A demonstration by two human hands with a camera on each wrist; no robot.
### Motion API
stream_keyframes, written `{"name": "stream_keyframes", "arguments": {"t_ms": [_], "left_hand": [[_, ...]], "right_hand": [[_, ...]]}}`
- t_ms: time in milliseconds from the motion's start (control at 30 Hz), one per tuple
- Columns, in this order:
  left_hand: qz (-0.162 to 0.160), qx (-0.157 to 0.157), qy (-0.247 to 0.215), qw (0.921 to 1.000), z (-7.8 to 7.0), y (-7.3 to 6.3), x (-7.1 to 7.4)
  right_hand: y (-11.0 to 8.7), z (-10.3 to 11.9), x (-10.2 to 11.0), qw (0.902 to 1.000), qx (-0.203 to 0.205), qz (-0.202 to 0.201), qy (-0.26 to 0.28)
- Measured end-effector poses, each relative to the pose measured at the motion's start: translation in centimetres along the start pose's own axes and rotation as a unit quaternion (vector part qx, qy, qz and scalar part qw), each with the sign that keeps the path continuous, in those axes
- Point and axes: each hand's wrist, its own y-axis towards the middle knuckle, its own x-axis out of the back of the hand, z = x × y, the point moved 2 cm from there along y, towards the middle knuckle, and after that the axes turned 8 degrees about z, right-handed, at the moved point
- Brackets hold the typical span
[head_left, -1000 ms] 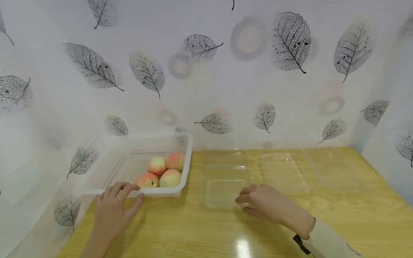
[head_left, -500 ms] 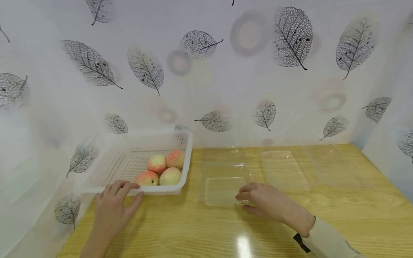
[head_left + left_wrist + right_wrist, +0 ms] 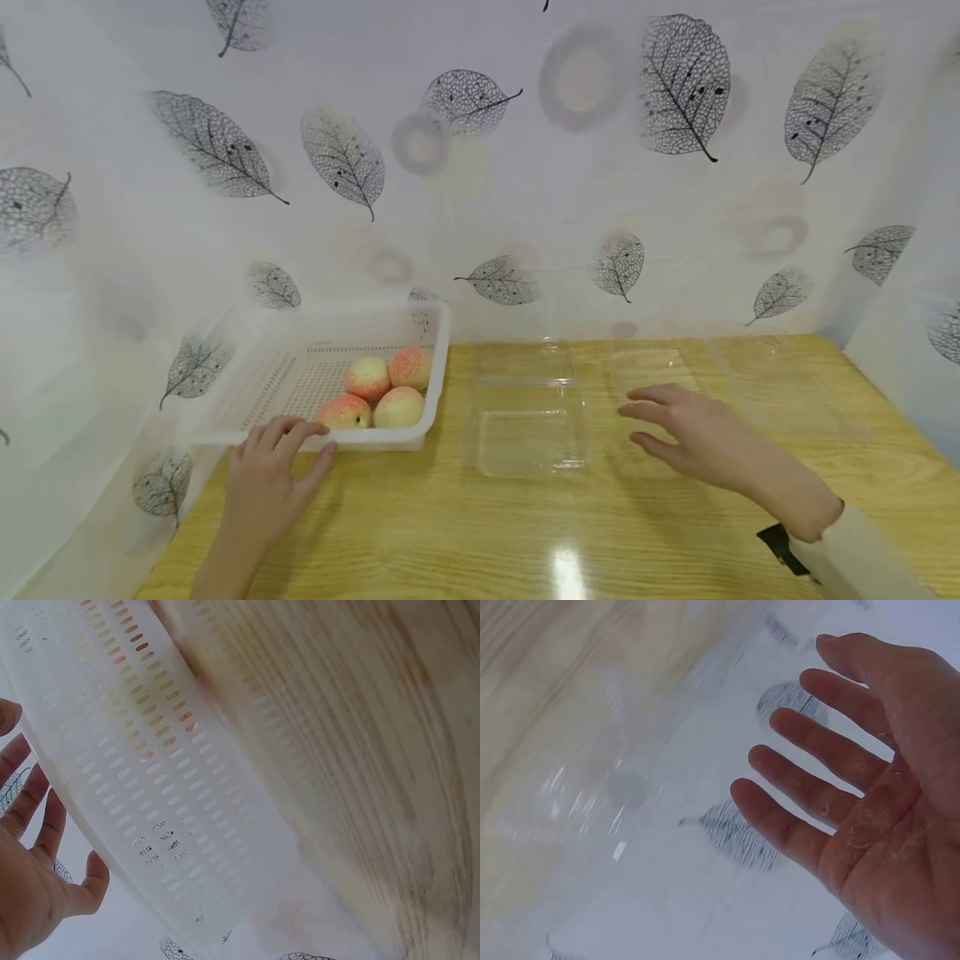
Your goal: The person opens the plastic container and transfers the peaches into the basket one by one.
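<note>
A white perforated plastic basket [image 3: 442, 367] stands at the left of the table, with several peaches [image 3: 399, 407] in its right half. My left hand [image 3: 273, 475] rests its fingertips on the near rim, fingers loosely bent, thumb by the outer wall. In the left wrist view the fingers [image 3: 51, 825] lie against the basket's edge. My right hand [image 3: 697, 437] is held over the table with spread, relaxed fingers and nothing in them; the right wrist view shows the bare palm [image 3: 900, 832]. Below it is a clear plastic container [image 3: 648, 360], partly hidden by the hand.
Another clear plastic box with its lid folded back [image 3: 528, 442] lies between the basket and my right hand. A further clear container [image 3: 795, 400] is at the right. The wooden table [image 3: 450, 533] meets a leaf-printed curtain [image 3: 495, 192] behind and at both sides.
My right hand has let go of the near right corner of the opened clear box and moved right, up to the middle container. The left hand keeps its place on the basket rim.
</note>
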Motion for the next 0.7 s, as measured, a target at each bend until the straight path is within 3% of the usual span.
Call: {"name": "stream_keyframes", "arguments": {"t_ms": [167, 300, 700], "left_hand": [[0.003, 0.002, -0.001, 1.0, -0.1, 0.1, -0.1], [0.001, 0.001, -0.006, 1.0, 0.0, 0.1, -0.1], [-0.001, 0.004, -0.012, 0.9999, 0.0, 0.2, 0.0]], "right_hand": [[-2.7, -3.9, 0.6, 0.9963, -0.072, 0.044, -0.02], [-4.4, -6.0, 0.3, 0.9934, -0.093, 0.064, -0.019], [-5.5, -7.7, -0.7, 0.9918, -0.113, 0.057, -0.016]]}}
